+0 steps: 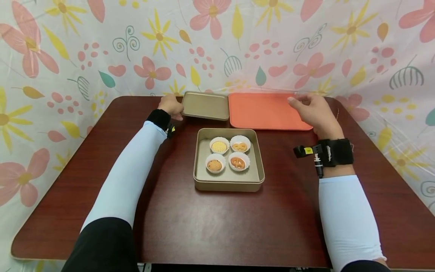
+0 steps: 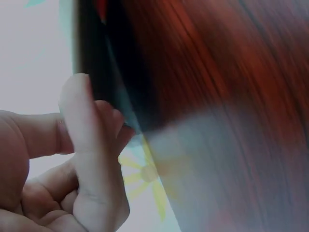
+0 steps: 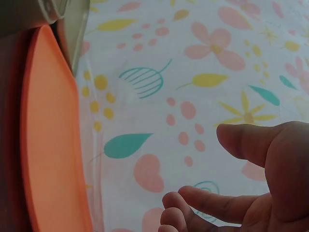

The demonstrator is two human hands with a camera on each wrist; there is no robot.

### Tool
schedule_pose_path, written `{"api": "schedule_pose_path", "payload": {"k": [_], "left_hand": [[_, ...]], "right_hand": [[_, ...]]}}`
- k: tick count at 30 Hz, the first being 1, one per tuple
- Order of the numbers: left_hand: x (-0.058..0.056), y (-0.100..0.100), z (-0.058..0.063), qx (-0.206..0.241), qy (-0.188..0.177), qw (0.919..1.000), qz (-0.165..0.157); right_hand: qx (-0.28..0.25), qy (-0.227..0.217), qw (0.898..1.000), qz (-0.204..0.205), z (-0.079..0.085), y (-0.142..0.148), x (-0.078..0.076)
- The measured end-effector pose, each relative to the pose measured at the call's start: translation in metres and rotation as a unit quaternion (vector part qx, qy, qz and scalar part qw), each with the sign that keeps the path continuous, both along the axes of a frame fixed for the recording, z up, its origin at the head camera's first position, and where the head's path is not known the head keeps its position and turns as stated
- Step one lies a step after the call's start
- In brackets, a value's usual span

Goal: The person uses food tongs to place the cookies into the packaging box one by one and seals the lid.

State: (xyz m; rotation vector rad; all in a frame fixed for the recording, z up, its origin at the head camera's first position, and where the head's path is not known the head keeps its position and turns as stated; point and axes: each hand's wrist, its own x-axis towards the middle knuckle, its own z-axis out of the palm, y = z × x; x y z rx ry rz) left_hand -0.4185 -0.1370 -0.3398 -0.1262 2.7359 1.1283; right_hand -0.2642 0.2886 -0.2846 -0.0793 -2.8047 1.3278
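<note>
At the back of the table, my left hand (image 1: 171, 107) pinches the left edge of a flat gold-beige tin lid (image 1: 205, 105). In the left wrist view the thumb and fingers close on the lid's dark edge (image 2: 91, 53). My right hand (image 1: 314, 111) is over the right end of an orange tray (image 1: 265, 109), thumb and fingers apart and holding nothing. The right wrist view shows the hand (image 3: 246, 183) apart from the tray (image 3: 53, 135). In front of both stands a square gold-beige tin (image 1: 229, 186) with several cookies (image 1: 215, 165) in white paper cups.
The dark wooden table (image 1: 231, 226) reaches back to a wall covered in a flower-patterned cloth (image 1: 210, 56). The lid's right side is right beside the tray's left edge, and the tin stands close in front of them.
</note>
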Motion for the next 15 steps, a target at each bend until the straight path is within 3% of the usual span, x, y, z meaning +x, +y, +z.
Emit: {"api": "schedule_pose_path", "payload": {"k": [4, 9, 15], "left_hand": [[0.008, -0.004, 0.005, 0.054, 0.003, 0.9985, 0.003], [0.023, -0.007, 0.017, 0.136, -0.008, 0.9906, -0.002], [0.039, -0.004, 0.032, 0.172, 0.014, 0.9848, -0.022]], "right_hand": [[0.015, -0.002, 1.000, 0.004, -0.006, 0.002, 0.000], [0.020, -0.006, 1.000, 0.021, -0.010, 0.004, -0.004], [-0.005, -0.018, 0.999, 0.040, -0.011, -0.008, -0.008]]}}
